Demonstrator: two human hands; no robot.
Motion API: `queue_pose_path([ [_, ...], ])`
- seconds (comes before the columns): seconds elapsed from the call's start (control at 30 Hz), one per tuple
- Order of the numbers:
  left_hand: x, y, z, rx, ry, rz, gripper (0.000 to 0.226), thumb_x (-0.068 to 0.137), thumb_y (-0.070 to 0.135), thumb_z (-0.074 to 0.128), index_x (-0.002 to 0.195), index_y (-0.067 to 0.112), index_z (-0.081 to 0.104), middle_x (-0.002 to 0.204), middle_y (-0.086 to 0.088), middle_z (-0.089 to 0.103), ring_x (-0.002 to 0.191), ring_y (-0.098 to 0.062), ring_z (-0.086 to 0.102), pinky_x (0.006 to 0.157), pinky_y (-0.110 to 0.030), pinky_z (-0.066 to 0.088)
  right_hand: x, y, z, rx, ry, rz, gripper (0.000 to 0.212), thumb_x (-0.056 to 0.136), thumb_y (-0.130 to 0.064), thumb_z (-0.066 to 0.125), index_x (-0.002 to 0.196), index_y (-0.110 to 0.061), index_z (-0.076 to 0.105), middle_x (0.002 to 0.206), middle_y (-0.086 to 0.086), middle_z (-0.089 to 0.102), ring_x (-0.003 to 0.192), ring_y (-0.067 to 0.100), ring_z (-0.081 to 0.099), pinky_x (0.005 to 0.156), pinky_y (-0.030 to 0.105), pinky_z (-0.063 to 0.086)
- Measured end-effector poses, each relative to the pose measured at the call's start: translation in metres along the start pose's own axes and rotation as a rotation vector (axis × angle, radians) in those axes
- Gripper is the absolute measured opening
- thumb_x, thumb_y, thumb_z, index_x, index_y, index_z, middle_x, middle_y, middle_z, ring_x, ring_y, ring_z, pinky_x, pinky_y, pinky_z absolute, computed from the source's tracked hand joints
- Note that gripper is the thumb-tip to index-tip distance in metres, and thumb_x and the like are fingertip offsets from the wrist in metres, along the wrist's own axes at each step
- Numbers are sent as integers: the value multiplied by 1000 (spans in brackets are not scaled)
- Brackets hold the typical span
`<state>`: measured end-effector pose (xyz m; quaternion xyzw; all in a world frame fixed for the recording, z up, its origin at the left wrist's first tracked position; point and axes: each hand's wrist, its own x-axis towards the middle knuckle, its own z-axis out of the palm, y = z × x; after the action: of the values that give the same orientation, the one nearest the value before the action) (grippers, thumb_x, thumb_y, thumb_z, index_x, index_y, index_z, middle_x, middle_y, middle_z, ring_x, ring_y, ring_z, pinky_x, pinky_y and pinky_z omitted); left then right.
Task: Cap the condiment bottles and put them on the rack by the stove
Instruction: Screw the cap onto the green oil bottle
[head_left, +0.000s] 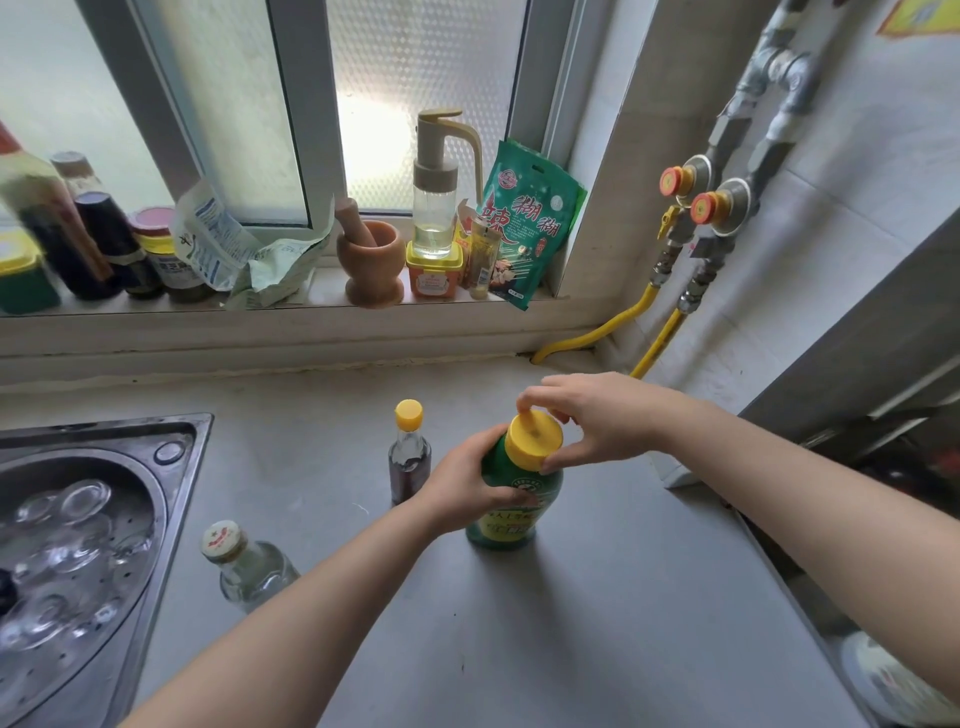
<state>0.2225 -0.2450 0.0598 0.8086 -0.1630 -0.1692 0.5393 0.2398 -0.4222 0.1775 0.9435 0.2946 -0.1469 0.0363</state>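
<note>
**Head view: yellow cap going onto the green bottle**

Head camera looks down at a grey surface (597, 597) where the green bottle (511, 506) stands upright just right of centre. The left hand (467, 491) wraps its fingers round the bottle's shoulder from nine o'clock, steadying it. The right hand (592, 418) comes in from three o'clock and pinches the yellow cap (535, 441) between thumb and fingertips; the cap sits on the neck, and whether it is fully tight cannot be told.

To do this step well, I judge the left hand should keep the bottle pressed flat to the surface while the right turns the cap squarely, without tilting it, until it stops; a crooked start would likely cross the thread.

At eleven o'clock of the green bottle, just beside it, stands a small dark bottle (409, 457) already wearing a yellow cap. At eight o'clock, well apart, is a clear bottle (249, 566) with a metal crown top. Neither is on a rack, and no rack shows plainly.

A steel sink (171, 447) holding glassware lies at nine o'clock. The windowsill (322, 291) at twelve o'clock carries jars, packets, a wooden mortar (371, 260) and a pump bottle (434, 208). Gas valves (706, 202) with yellow hoses sit at two o'clock.
</note>
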Motion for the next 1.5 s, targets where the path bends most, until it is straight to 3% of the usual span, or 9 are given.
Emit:
queue_pose_path([
  [0.27, -1, 1, 0, 9, 1, 13, 72, 63, 24, 84, 126, 33, 50, 117, 9, 61, 110, -12, 56, 97, -39, 48, 11, -4, 14, -279, 166, 0, 63, 67, -86, 37, 82, -26, 47, 81, -7, 50, 77, 16, 50, 66, 32, 40],
  [0.37, -1, 2, 0, -4, 4, 14, 74, 63, 25, 85, 127, 33, 49, 118, 11, 61, 112, -10, 55, 99, -36, 47, 3, 4, 8, -201, 168, -11, 73, 63, -86, 44, 105, -27, 52, 98, -8, 58, 92, 15, 54, 74, 29, 38],
  [0.47, -1, 1, 0, -16, 6, 17, 73, 63, 25, 85, 127, 34, 49, 120, 12, 61, 113, -9, 55, 99, -35, 46, -1, 5, 12, -217, 232, -152, 90, 72, -70, 58, 144, -29, 25, 112, -10, 60, 100, 14, 52, 74, 27, 34],
  [0.6, -1, 0, 0, -18, 3, 9, 76, 64, 26, 84, 129, 36, 46, 122, 15, 58, 116, -8, 52, 101, -34, 45, -8, 11, 15, -61, 276, -141, 100, 76, -53, 66, 148, -36, -2, 111, -12, 59, 97, 11, 49, 83, 28, 42],
  [0.77, 0, -1, 0, -9, 10, 0, 77, 64, 25, 85, 130, 35, 46, 123, 13, 58, 117, -9, 52, 102, -36, 44, -17, 23, 27, 445, 244, 34, 91, 76, -35, 74, 143, -45, 13, 102, -11, 56, 89, 5, 51, 76, 19, 42],
  [1.07, 0, 0, 2, -14, 27, 3, 76, 63, 24, 84, 128, 35, 48, 121, 9, 61, 113, -11, 55, 99, -40, 47, 3, 8, 26, 18, 169, -113, 62, 80, -57, 60, 129, -24, 43, 117, -4, 57, 100, 16, 51, 82, 30, 44],
  [1.23, 0, 1, 4, 17, 37, 19, 71, 64, 24, 84, 125, 32, 50, 117, 8, 63, 110, -12, 57, 96, -41, 49, 17, 7, 26, -308, 320, -247, 61, 77, -76, 40, 90, -19, 57, 80, -3, 64, 70, 18, 57, 63, 26, 32],
  [1.37, 1, 2, 6, 11, 108, -2, 67, 64, 27, 83, 124, 31, 52, 113, 9, 64, 106, -11, 58, 90, -33, 50, 24, -10, 34, -236, 433, 53, 65, 73, -79, 32, 67, -17, 49, 64, 1, 60, 60, 22, 56, 58, 29, 27],
  [1.5, 1, 4, 12, 34, 147, 17, 66, 63, 24, 84, 121, 29, 54, 113, 9, 64, 104, -10, 58, 88, -28, 48, 18, -28, 34, -208, 287, 404, 67, 74, -80, 32, 66, -16, 53, 65, 1, 52, 63, 23, 52, 53, 27, 30],
])
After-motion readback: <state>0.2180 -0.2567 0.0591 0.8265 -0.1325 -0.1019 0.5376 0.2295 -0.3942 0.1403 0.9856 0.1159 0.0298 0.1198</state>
